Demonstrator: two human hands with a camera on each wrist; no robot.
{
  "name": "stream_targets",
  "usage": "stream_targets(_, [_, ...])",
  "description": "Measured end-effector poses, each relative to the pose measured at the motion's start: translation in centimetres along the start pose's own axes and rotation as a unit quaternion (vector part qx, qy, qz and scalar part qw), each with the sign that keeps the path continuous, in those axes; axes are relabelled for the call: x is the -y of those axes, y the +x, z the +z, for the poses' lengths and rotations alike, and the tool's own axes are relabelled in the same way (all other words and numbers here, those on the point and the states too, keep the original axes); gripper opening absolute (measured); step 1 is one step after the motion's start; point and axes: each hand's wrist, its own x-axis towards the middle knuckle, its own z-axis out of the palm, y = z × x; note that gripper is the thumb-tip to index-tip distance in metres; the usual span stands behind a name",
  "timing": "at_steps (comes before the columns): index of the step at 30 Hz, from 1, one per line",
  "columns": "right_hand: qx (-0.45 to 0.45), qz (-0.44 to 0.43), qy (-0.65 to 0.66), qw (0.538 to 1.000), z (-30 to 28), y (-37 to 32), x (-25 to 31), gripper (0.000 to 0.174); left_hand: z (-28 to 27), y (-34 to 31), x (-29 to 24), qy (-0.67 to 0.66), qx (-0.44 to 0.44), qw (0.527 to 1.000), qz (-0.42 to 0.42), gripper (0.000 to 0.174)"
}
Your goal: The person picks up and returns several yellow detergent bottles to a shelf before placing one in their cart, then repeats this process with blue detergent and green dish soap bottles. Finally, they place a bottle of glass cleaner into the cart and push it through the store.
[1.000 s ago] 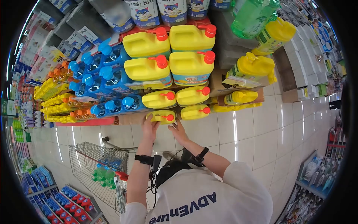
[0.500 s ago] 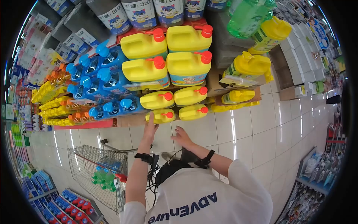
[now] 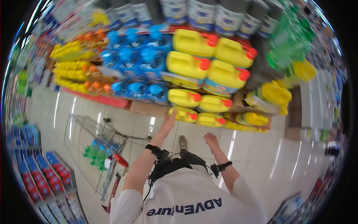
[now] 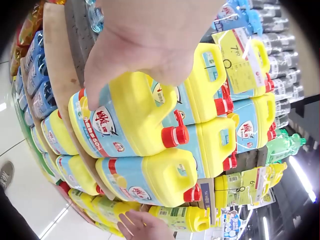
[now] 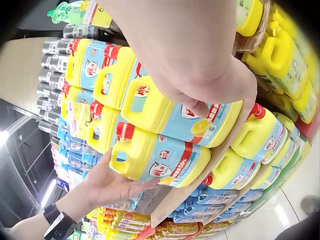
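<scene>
In the head view my left hand lies against the left side of a yellow jug with a red cap, the front-row one at the left. The right wrist view shows the left hand with fingers extended along this jug's lower side and back. Its blue label and handle face outward. My right hand hangs in front of the stack, apart from the jugs and holding nothing, its fingers loosely bent. From the left wrist, the right hand appears below the jugs with fingers spread.
More yellow jugs rise in tiers behind. Blue-capped bottles stand to the left, yellow pump bottles to the right. Price cards hang on the stack. A wire shopping cart with green and blue bottles is behind on the left.
My right hand has drawn back from the jug's right side towards my body and to the right. The left hand stays at the jug. The head view has turned.
</scene>
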Motion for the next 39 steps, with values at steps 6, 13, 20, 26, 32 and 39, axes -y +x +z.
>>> stream_targets(6, [0.2,0.097,-0.058,0.973,3.5,-1.8,0.0,0.037,-7.0,-6.2,-1.3,0.014,0.071,0.997,0.011,0.078])
stream_targets(13, [0.308,0.069,-0.196,0.928,10.5,-1.6,2.8,0.042,-17.1,-19.1,-1.4,-0.011,-0.073,0.994,0.085,0.057])
stream_targets(20, [0.372,-0.029,-0.254,0.892,19.2,-0.9,6.3,0.042,-21.9,-23.2,9.2,0.438,-0.347,0.82,0.126,0.032])
stream_targets(26, [0.42,-0.067,-0.294,0.856,23.5,-3.2,5.0,0.039,-21.3,-25.1,10.1,0.401,-0.363,0.833,0.116,0.018])
stream_targets(32, [0.498,-0.028,-0.377,0.781,22.0,-3.1,3.1,0.038,-21.2,-30.6,11.8,0.397,-0.335,0.847,0.114,0.037])
stream_targets(39, [0.463,-0.038,-0.404,0.788,21.0,2.2,3.3,0.039,-19.1,-34.4,17.7,0.35,-0.488,0.799,-0.027,0.069])
